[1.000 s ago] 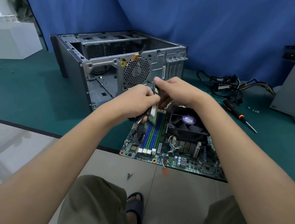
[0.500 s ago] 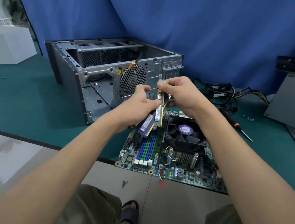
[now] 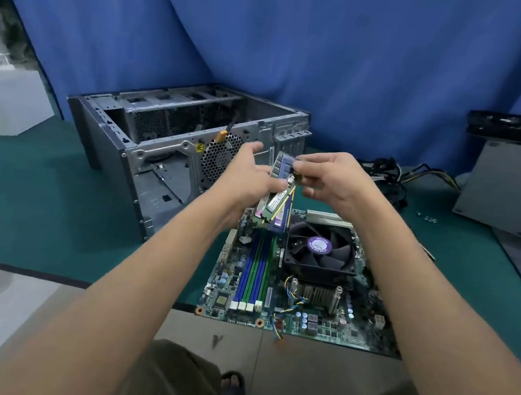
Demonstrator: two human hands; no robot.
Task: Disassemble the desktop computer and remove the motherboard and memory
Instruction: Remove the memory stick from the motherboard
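Several blue and green slots (image 3: 255, 266) lie bare on the motherboard (image 3: 316, 325), which rests flat at the near edge of the green table (image 3: 27, 191), its front rim just over the lip. Being a wide, thin board weighted on one side by the cooler fan (image 3: 320, 246), it probably wants lifting by its bare edges with both hands, level, not by the fan or its wires.

Above the board's far end, the left hand (image 3: 248, 178) holds the memory sticks (image 3: 278, 197) as a small fanned bundle, fingers curled around their lower halves and thumb spread upward. The right hand (image 3: 332, 178) pinches the upper end of one stick between thumb and fingertips. These look light and stiff, but smooth enough to slide against each other, so a firm hold on the long edges, clear of the contact strip, seems safest.

Behind them the opened case (image 3: 162, 152) lies on its side. Farther right sit tangled cables (image 3: 391, 175) and loose screws (image 3: 427, 218).
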